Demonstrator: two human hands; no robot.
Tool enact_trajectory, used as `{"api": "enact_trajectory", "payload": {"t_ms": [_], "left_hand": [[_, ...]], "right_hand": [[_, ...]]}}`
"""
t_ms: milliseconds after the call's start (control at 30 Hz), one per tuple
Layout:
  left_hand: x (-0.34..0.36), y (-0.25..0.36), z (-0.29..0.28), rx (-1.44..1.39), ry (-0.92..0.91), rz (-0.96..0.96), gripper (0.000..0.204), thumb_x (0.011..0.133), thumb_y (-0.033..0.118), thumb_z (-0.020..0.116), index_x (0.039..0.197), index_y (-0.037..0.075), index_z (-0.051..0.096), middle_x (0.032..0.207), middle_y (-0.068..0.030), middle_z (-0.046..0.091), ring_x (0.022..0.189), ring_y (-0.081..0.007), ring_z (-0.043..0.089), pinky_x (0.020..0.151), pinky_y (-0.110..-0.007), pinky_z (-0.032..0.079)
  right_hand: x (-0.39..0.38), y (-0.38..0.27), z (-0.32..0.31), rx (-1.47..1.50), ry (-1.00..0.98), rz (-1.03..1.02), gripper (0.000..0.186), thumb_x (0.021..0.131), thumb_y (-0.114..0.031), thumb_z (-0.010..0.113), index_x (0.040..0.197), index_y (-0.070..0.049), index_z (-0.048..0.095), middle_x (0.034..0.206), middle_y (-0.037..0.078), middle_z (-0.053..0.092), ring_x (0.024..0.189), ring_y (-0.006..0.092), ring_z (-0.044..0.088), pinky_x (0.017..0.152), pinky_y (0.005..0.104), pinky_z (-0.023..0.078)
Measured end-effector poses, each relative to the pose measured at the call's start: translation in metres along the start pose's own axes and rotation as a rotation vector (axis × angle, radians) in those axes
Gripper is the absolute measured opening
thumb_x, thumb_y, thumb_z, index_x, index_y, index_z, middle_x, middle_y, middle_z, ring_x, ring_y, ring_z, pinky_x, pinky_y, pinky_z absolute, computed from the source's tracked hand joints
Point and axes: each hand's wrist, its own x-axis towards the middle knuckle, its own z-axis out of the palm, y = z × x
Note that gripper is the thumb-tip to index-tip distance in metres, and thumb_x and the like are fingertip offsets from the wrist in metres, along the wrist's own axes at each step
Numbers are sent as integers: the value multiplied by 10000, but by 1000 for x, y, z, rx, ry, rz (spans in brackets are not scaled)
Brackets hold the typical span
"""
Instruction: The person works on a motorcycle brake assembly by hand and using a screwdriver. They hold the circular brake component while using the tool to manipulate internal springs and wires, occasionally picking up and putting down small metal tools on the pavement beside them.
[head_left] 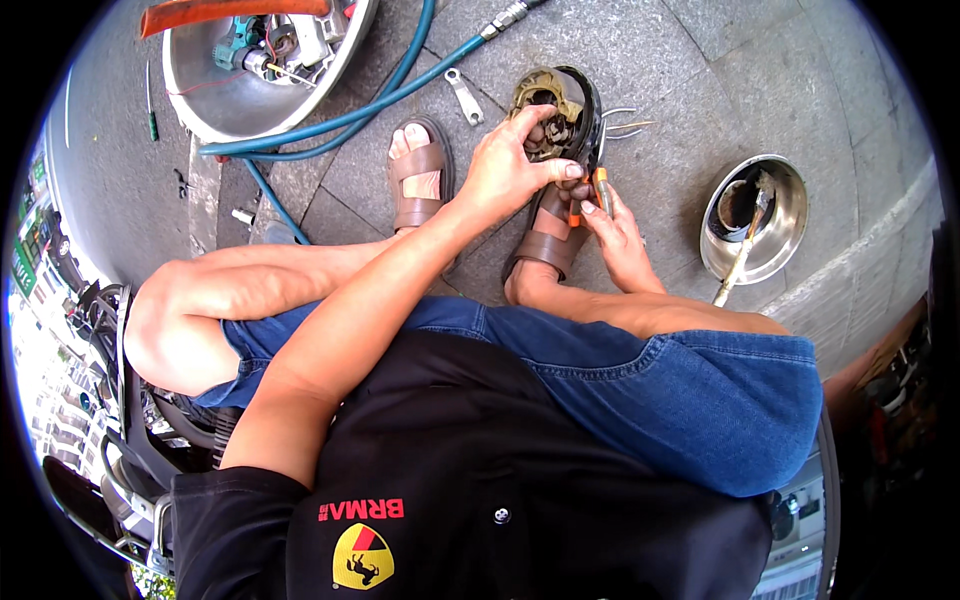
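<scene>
My left hand (510,172) grips a round, grease-covered metal part (545,112) with a black outer ring, which looks like a joint with balls inside. Its thumb and fingers press on the near rim and the greasy middle. In my right hand (622,240) are pliers with orange handles (602,190), held against the near right side of the part. The jaws are hidden or too dark to make out. Both hands are above my sandalled right foot (545,250). Just beyond the part, thin curved metal prongs (628,127) show beside its ring.
A steel basin (190,115) holds a teal power tool and other tools. A blue hose (400,95) with a metal fitting crosses the paving near a wrench (464,98). At right, a steel pot (790,250) contains a brush (740,265) and dark grease. A screwdriver (152,122) lies far left.
</scene>
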Motion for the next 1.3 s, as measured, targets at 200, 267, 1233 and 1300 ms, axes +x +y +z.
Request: {"api": "enact_trajectory", "payload": {"t_ms": [200, 267, 1233, 1300], "left_hand": [[2, 0, 4, 23, -9, 6, 774, 716, 279, 902, 1356, 15, 556, 1023, -108, 697, 985, -184, 659, 908, -325, 514], [4, 2, 3, -60, -21, -9, 770, 716, 254, 904, 1356, 7, 554, 1056, -107, 702, 992, -173, 656, 915, -318, 514], [3, 3, 5, -36, 11, -59, 845, 652, 361, 903, 1333, 18, 537, 1005, -170, 699, 952, -297, 697, 845, -396, 547], [5, 4, 4, -43, 0, -63, 845, 649, 363, 900, 1327, 12, 535, 1009, -175, 697, 953, -304, 696, 846, -398, 547]], "right_hand": [[-10, -8, -13, 7, -62, 42, 321, 1003, -241, 571, 1211, 3, 590, 1132, 58, 628, 1040, 132, 564, 946, 304, 444], [-12, -9, -17, -8, -60, 61, 340, 1002, -252, 574, 1224, 4, 585, 1107, 52, 622, 1007, 125, 558, 915, 298, 450], [-6, 5, -5, -103, -24, -78, 436, 1009, -353, 560, 1310, -39, 579, 969, 19, 585, 876, 119, 553, 815, 289, 461], [-6, 10, -5, -84, -12, -78, 444, 1007, -359, 560, 1314, -39, 578, 988, 26, 594, 892, 126, 563, 830, 291, 463]]}}
